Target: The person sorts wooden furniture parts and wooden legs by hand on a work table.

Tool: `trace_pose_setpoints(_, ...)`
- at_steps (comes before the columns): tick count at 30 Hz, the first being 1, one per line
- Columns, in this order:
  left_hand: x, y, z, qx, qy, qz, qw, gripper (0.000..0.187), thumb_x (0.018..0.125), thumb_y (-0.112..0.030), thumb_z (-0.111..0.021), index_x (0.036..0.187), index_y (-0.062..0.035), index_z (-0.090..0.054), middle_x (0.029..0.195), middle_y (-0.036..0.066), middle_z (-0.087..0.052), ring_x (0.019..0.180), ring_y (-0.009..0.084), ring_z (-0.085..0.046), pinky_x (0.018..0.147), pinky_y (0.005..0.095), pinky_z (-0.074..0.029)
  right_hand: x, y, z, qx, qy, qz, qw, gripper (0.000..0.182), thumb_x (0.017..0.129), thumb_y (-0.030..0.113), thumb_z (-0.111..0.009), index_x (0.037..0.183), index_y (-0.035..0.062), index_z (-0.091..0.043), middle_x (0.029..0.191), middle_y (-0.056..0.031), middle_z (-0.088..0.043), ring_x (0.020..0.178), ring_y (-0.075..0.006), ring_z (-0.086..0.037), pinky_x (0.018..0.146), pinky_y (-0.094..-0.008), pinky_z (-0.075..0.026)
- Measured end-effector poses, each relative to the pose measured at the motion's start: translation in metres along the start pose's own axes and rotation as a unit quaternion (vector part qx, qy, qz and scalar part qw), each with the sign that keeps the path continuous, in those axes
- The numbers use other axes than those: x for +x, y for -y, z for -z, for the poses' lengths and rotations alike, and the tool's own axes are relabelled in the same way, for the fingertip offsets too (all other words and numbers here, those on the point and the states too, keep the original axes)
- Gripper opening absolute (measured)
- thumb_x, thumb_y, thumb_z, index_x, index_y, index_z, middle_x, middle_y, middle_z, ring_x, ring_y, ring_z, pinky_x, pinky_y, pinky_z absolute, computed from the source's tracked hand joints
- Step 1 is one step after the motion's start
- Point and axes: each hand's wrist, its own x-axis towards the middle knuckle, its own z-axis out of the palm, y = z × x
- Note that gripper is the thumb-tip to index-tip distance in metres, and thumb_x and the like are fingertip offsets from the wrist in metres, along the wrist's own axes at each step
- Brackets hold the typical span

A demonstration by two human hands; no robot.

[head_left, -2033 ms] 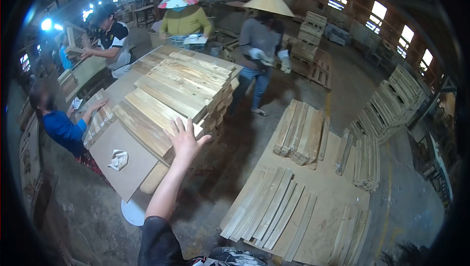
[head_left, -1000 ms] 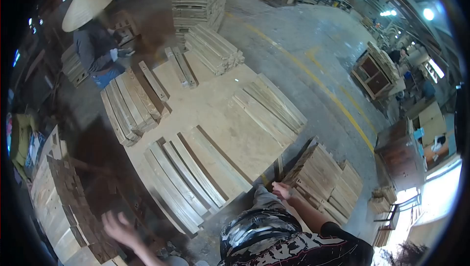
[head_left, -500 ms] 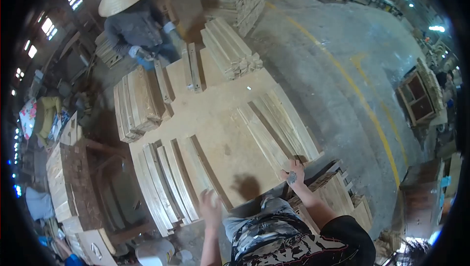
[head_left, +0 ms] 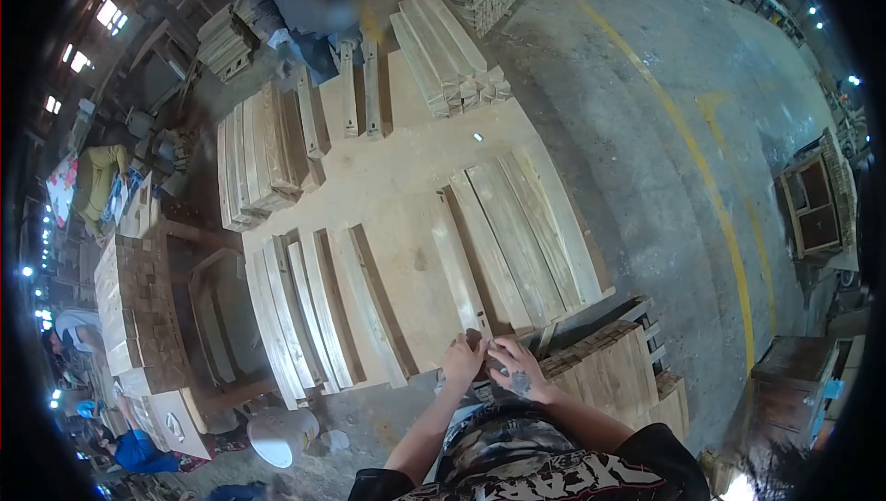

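A pale wooden slat (head_left: 454,256) with small slots near its front end lies lengthwise on the light board tabletop (head_left: 406,201). At that front end, my left hand (head_left: 461,361) is closed, its fingertips on the slat's left side. My right hand (head_left: 519,370), with a dark mark on its back, meets it from the right, fingers bent around the same end. The two hands almost touch, and whatever lies between the fingertips is too small to make out. Right of the slat, several more slats (head_left: 517,233) lie side by side. Another single slat (head_left: 372,303) rests left of my hands.
Slats (head_left: 300,316) line the table's left front. Stacks of wood (head_left: 263,155) (head_left: 449,49) stand at its far corners. A co-worker (head_left: 309,3) in a conical hat bends over the far edge. A white bucket (head_left: 277,436) is at the lower left, a wood pile (head_left: 609,367) at the right front.
My left hand has moved right to the slat's end, and my right hand has come left to meet it. One slat now lies apart, left of the right-hand group. The co-worker leans lower.
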Motion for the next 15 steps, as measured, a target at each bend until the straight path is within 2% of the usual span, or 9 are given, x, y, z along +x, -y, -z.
trace_pose_setpoints(1,0.003,-0.003,-0.002,0.052,-0.008,0.011,0.999,0.069,0.087,-0.06,-0.07,0.112,0.0023,-0.058,0.099,0.025,-0.072,0.093,0.0418,-0.071,0.081,0.0497,-0.057,-0.001,0.0,0.003,0.044,-0.017,-0.016,0.999,0.041,0.085,0.02,-0.075,0.123,0.0103,-0.065,0.129,-0.0142,-0.056,0.107,-0.0338,-0.063,0.092,-0.042,-0.052)
trace_pose_setpoints(2,0.004,-0.006,-0.003,0.05,-0.015,0.025,0.998,0.071,0.085,-0.06,-0.071,0.115,0.0025,-0.056,0.099,0.026,-0.071,0.092,0.0421,-0.071,0.081,0.0498,-0.057,-0.003,-0.003,0.009,0.03,-0.076,-0.002,0.997,0.035,0.087,0.017,-0.074,0.12,0.0091,-0.067,0.119,-0.0146,-0.061,0.095,-0.0307,-0.067,0.083,-0.0382,-0.055)
trace_pose_setpoints(6,0.008,0.0,-0.016,0.003,-0.019,0.091,0.996,0.079,0.081,-0.056,-0.077,0.124,0.0032,-0.048,0.098,0.027,-0.071,0.093,0.043,-0.071,0.081,0.0507,-0.057,-0.003,-0.011,0.029,0.087,-0.055,-0.108,0.989,0.033,0.089,0.013,-0.071,0.121,0.0086,-0.065,0.111,-0.0149,-0.065,0.094,-0.032,-0.067,0.082,-0.0396,-0.055)
trace_pose_setpoints(7,0.014,0.008,-0.024,-0.019,-0.014,0.107,0.994,0.08,0.081,-0.055,-0.078,0.126,0.0034,-0.046,0.098,0.027,-0.071,0.094,0.0432,-0.071,0.081,0.051,-0.057,0.001,-0.013,0.031,0.085,-0.062,-0.1,0.989,0.032,0.09,0.013,-0.07,0.121,0.0089,-0.065,0.112,-0.0147,-0.065,0.093,-0.0321,-0.067,0.081,-0.0392,-0.055)
trace_pose_setpoints(10,0.022,0.04,-0.04,-0.136,-0.018,0.052,0.989,0.077,0.08,-0.052,-0.079,0.124,0.0037,-0.049,0.095,0.023,-0.071,0.092,0.037,-0.072,0.08,0.0481,-0.056,0.017,-0.017,0.034,0.076,-0.073,-0.067,0.992,0.034,0.091,0.014,-0.069,0.124,0.0107,-0.064,0.115,-0.0138,-0.065,0.092,-0.0303,-0.068,0.08,-0.0375,-0.056)
trace_pose_setpoints(11,0.024,0.048,-0.04,-0.203,0.021,0.063,0.977,0.073,0.082,-0.05,-0.078,0.123,0.0038,-0.051,0.095,0.021,-0.071,0.09,0.0338,-0.072,0.08,0.0467,-0.056,0.024,-0.017,0.035,0.085,-0.072,-0.059,0.992,0.034,0.091,0.014,-0.069,0.125,0.0109,-0.064,0.115,-0.0135,-0.065,0.092,-0.0298,-0.068,0.08,-0.0375,-0.056)
trace_pose_setpoints(13,0.021,0.058,-0.03,-0.333,0.099,0.085,0.934,0.067,0.085,-0.048,-0.075,0.121,0.0039,-0.054,0.095,0.016,-0.071,0.087,0.0275,-0.071,0.08,0.0438,-0.055,0.041,-0.011,0.039,0.104,-0.069,-0.047,0.991,0.036,0.091,0.014,-0.069,0.126,0.0115,-0.064,0.115,-0.013,-0.065,0.092,-0.029,-0.069,0.08,-0.0373,-0.056)
trace_pose_setpoints(15,-0.003,0.067,-0.005,-0.447,0.122,0.095,0.881,0.059,0.088,-0.045,-0.071,0.118,0.0038,-0.058,0.094,0.012,-0.07,0.084,0.0229,-0.069,0.078,0.0412,-0.055,0.055,-0.008,0.041,0.108,-0.056,-0.06,0.991,0.038,0.09,0.014,-0.07,0.127,0.0119,-0.063,0.116,-0.0137,-0.064,0.093,-0.0295,-0.069,0.081,-0.0374,-0.057)
